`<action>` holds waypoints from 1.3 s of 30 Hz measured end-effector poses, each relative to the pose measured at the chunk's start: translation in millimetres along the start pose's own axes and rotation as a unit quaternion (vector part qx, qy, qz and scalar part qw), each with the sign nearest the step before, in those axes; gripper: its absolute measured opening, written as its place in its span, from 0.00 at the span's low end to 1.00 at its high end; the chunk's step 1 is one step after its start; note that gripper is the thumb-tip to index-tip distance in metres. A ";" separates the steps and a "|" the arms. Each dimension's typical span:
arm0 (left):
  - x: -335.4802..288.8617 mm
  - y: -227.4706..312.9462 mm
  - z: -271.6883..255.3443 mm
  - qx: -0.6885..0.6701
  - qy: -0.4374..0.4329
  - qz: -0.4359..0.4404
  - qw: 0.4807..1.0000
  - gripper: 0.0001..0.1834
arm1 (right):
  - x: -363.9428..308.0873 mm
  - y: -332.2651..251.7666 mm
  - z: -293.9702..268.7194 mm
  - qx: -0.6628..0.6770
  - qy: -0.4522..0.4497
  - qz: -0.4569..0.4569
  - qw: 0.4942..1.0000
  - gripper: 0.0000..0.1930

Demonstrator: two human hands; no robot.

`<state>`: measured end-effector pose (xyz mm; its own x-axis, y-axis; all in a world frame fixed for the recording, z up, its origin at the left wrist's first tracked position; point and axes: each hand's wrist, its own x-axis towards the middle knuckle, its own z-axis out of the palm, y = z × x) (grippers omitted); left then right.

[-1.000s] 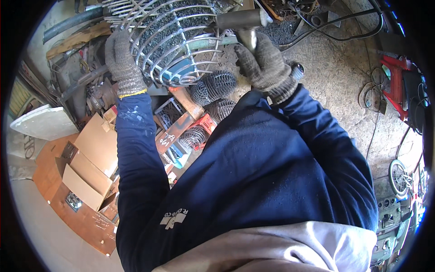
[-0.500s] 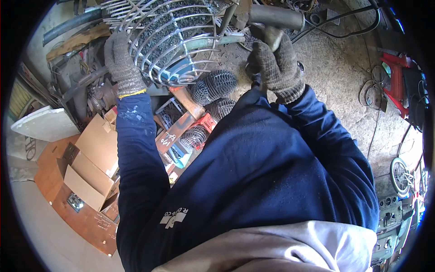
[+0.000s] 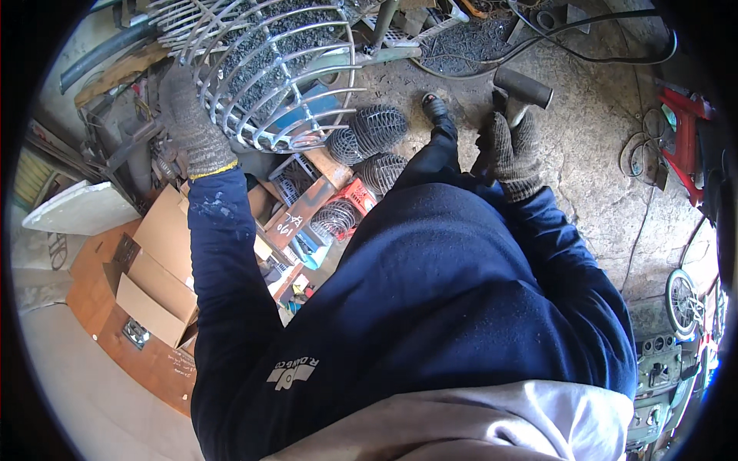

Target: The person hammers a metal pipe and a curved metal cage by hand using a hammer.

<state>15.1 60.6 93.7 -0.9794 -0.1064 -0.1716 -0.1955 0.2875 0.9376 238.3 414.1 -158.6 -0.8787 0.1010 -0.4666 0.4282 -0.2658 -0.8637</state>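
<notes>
A knitted grey-brown glove covers my left hand [image 3: 194, 123], which is at the left edge of a large cage of curved metal bars [image 3: 288, 84]. Its fingers look bent around the cage's rim, though their tips are hidden. My right hand [image 3: 516, 154], gloved alike, is closed on the handle of a hammer [image 3: 524, 87]. The hammer's thick, dark cylindrical head sticks out beyond the fingers, held over the floor well to the right of the cage. Dark loose bits show through the bars.
Smaller coiled-wire cages [image 3: 377, 132] lie just below the big one, some in a red crate [image 3: 357, 198]. An open cardboard box [image 3: 157, 265] stands at left. A black cable [image 3: 584, 58] curves over the concrete floor [image 3: 584, 146]; a red metal frame [image 3: 683, 154] is at far right.
My right hand has swung the hammer away from the cage, down and to the right. My left hand stays at the cage's edge; both appear slightly further left in the view.
</notes>
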 end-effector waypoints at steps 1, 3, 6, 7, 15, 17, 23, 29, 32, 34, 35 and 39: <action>-4.9 7.5 2.7 -0.033 -0.018 -0.011 0.999 0.21 | -2.7 -1.0 2.3 0.009 -0.017 0.008 1.000 0.20; -4.5 5.5 -12.3 -0.050 -0.028 -0.014 0.998 0.23 | -1.3 16.9 2.3 -0.023 -0.039 -0.030 0.999 0.20; -5.2 -3.7 56.2 0.135 0.168 0.001 0.977 0.24 | 4.2 -6.9 9.3 -0.053 -0.059 -0.099 0.992 0.20; -7.5 1.4 62.0 0.137 0.165 0.000 0.977 0.25 | 7.3 -25.8 18.9 -0.017 -0.069 -0.112 0.991 0.19; 9.8 -32.3 -30.5 0.103 0.115 0.027 0.988 0.22 | 28.8 -103.8 80.6 -0.036 -0.128 -0.235 0.963 0.21; 19.2 -40.8 -36.7 0.185 0.123 0.064 0.973 0.19 | 36.5 -106.5 92.2 -0.152 -0.111 -0.311 0.932 0.22; 28.0 -47.1 -40.2 0.119 0.154 0.038 0.980 0.15 | 37.3 -104.0 89.4 -0.086 -0.149 -0.244 0.954 0.22; 24.0 -52.6 -46.8 0.009 0.053 0.057 0.997 0.16 | 37.4 -101.1 90.9 0.022 -0.109 -0.131 0.985 0.24; 29.6 -44.6 -40.4 0.138 0.114 0.026 0.983 0.18 | 38.2 -110.2 92.4 0.027 -0.057 -0.223 0.973 0.21; 11.5 -24.6 -24.3 0.036 0.014 0.065 0.997 0.19 | 44.1 -126.5 95.2 0.029 -0.040 -0.226 0.973 0.19; 11.5 -25.3 -25.8 0.030 0.016 0.068 0.997 0.20 | 46.8 -132.1 99.4 0.005 -0.022 -0.235 0.972 0.21; 36.5 -77.3 -66.9 0.063 0.125 0.065 0.988 0.21 | 66.4 -146.1 116.8 -0.116 0.011 -0.322 0.939 0.29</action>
<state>-2.1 -29.1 35.1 -0.9566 -0.2884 0.0427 -0.0893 0.4293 0.8987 92.8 347.6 -41.2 -0.9678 0.1891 0.1660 -0.1546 0.0740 -0.9852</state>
